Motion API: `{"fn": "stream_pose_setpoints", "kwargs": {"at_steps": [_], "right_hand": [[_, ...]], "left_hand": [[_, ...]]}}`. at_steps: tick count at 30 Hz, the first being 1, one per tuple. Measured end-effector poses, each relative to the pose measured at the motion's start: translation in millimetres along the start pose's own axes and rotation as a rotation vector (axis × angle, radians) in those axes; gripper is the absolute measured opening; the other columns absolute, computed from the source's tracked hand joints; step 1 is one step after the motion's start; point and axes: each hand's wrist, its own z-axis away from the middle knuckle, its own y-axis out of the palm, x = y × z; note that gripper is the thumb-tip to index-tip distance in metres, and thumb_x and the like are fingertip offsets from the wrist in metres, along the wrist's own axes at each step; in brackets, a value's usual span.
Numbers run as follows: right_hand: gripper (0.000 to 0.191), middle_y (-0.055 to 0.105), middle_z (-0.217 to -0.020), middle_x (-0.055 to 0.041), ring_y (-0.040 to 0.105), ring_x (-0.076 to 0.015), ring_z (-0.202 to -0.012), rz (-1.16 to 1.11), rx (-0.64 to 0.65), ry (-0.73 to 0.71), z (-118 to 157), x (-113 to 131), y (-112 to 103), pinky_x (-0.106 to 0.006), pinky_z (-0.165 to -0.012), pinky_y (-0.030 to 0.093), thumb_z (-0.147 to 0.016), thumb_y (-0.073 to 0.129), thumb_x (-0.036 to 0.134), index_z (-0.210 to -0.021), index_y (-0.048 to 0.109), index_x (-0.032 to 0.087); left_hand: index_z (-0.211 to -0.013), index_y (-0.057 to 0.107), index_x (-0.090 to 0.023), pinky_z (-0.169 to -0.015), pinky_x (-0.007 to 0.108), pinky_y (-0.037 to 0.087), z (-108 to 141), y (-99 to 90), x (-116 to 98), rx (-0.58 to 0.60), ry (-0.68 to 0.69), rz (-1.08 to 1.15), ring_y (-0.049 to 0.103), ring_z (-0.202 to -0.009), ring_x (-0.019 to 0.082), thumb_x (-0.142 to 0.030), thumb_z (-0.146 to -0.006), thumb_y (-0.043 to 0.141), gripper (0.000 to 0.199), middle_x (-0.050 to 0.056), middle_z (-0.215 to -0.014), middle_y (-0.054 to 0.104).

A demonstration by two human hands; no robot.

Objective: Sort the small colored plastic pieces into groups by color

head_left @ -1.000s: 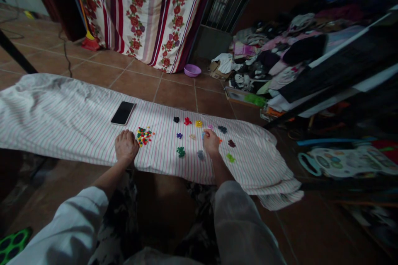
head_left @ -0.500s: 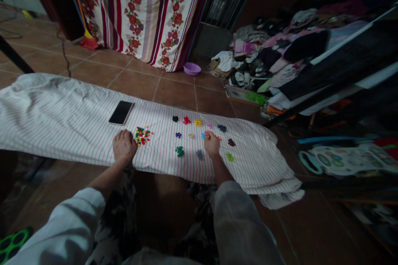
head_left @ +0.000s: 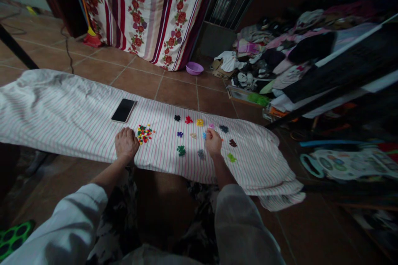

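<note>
My left hand (head_left: pixel 127 143) rests palm down on the striped cloth, its fingers lightly bent and holding nothing visible. Its thumb side borders a mixed pile of small red, yellow, green and orange pieces (head_left: pixel 144 133). Farther right, my right hand (head_left: pixel 214 143) is closed in a pinch at a little group of light blue pieces (head_left: pixel 204 136). What sits between those fingertips is too small to make out. Around it lie single-colour groups: yellow pieces (head_left: pixel 200 122), pink pieces (head_left: pixel 212 126), grey pieces (head_left: pixel 201 154) and brown pieces (head_left: pixel 233 143). Orange pieces are mostly hidden behind the right hand.
A black-screened phone (head_left: pixel 123 110) lies beyond my left hand. Other groups include dark green pieces (head_left: pixel 180 150), red pieces (head_left: pixel 188 119) and lime pieces (head_left: pixel 231 157). The striped cloth (head_left: pixel 77 112) covers a long narrow surface. A purple basin (head_left: pixel 194 68) stands on the floor.
The whole view has shifted slightly. My right hand stays pinched by the light blue pieces, and my left hand keeps its place beside the mixed pile.
</note>
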Motion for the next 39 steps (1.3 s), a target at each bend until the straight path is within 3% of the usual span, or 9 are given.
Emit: {"fn": "stream_pose_setpoints", "kwargs": {"at_steps": [5,14,20,25,29,39], "right_hand": [[0.035,0.073,-0.103,-0.0123,0.066,-0.0234,-0.098,-0.099,0.074,-0.101,6.6,32.2,16.1,-0.039,-0.094,0.052,-0.083,0.043,0.022,-0.102,0.072,0.018],[0.030,0.070,-0.099,-0.0072,0.066,-0.0198,-0.092,-0.210,0.331,-0.278,39.7,102.2,58.1,-0.033,-0.089,0.052,-0.087,0.047,0.018,-0.102,0.073,0.021],[0.028,0.068,-0.100,-0.0059,0.064,-0.0184,-0.095,-0.196,0.538,-0.359,60.8,136.5,91.3,-0.032,-0.090,0.051,-0.089,0.051,0.014,-0.104,0.073,0.023],[0.029,0.066,-0.102,-0.0043,0.062,-0.0172,-0.096,-0.138,0.617,-0.378,72.3,154.8,112.5,-0.030,-0.090,0.050,-0.091,0.052,0.014,-0.109,0.072,0.025],[0.029,0.065,-0.101,-0.0040,0.061,-0.0171,-0.092,-0.052,0.607,-0.354,76.0,166.1,121.5,-0.028,-0.089,0.048,-0.092,0.052,0.014,-0.110,0.071,0.026],[0.022,0.063,-0.102,-0.0040,0.060,-0.0173,-0.093,0.005,0.605,-0.312,77.4,174.9,121.2,-0.027,-0.085,0.047,-0.094,0.051,0.015,-0.105,0.067,0.025]], "left_hand": [[-0.108,0.062,-0.011,-0.105,0.052,0.037,-0.4,0.8,0.1,0.012,-0.019,0.007,0.051,-0.127,0.036,-0.017,-0.083,0.045,0.031,0.024,-0.127,0.063],[-0.110,0.062,-0.011,-0.104,0.051,0.038,0.1,1.2,0.6,0.000,-0.009,-0.020,0.053,-0.126,0.036,-0.016,-0.081,0.047,0.033,0.022,-0.127,0.064],[-0.110,0.062,-0.013,-0.106,0.051,0.038,0.4,3.3,0.7,-0.016,-0.015,0.002,0.052,-0.127,0.035,-0.016,-0.081,0.047,0.032,0.020,-0.126,0.064],[-0.109,0.061,-0.013,-0.106,0.051,0.037,0.1,2.7,0.2,-0.011,-0.019,0.018,0.051,-0.129,0.035,-0.016,-0.083,0.045,0.031,0.020,-0.128,0.063],[-0.108,0.062,-0.012,-0.108,0.052,0.036,-0.2,0.6,-1.0,0.019,-0.032,0.030,0.049,-0.132,0.035,-0.016,-0.083,0.045,0.030,0.022,-0.130,0.062],[-0.109,0.061,-0.011,-0.107,0.052,0.037,-0.4,-1.4,-2.2,0.023,-0.025,0.040,0.049,-0.131,0.036,-0.016,-0.083,0.043,0.032,0.023,-0.128,0.062]]}}
